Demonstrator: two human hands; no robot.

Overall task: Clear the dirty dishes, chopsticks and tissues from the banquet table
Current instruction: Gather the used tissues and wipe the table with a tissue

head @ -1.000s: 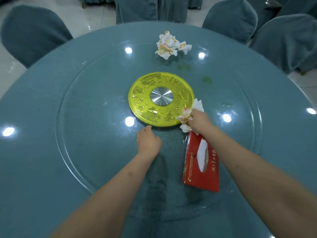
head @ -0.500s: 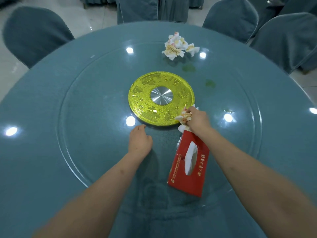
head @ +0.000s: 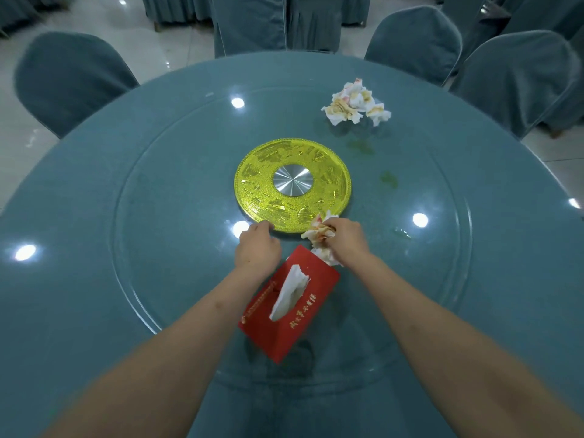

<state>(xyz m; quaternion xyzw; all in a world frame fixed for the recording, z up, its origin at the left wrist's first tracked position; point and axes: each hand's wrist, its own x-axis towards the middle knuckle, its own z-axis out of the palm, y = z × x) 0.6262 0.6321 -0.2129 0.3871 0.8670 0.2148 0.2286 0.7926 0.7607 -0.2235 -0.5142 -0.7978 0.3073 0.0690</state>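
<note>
Right hand (head: pixel 346 240) grips soiled tissues (head: pixel 319 232) at gold disc's (head: pixel 292 184) rim.

Bench (head: pixel 79 248): matt teal cloth cover. Turntable (head: pixel 164 184): clear glass, glossy, mirroring lamps. Centre disc (head: pixel 256 172): glittery gold finish, embossed; hub (head: pixel 292 180) brushed metal. Tissue box (head: pixel 313 298): red card, slight sheen, soft white paper protruding. Tissue pile (head: pixel 354 102), at 1 o'clock: crumpled stained paper. Chairs (head: pixel 69 80): matt teal cloth. Floor (head: pixel 94 20): glossy pale tile.

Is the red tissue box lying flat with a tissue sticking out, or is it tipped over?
Lying flat, slot up. The red tissue box rests on the glass turntable, and a white tissue pokes out of its top opening.
</note>
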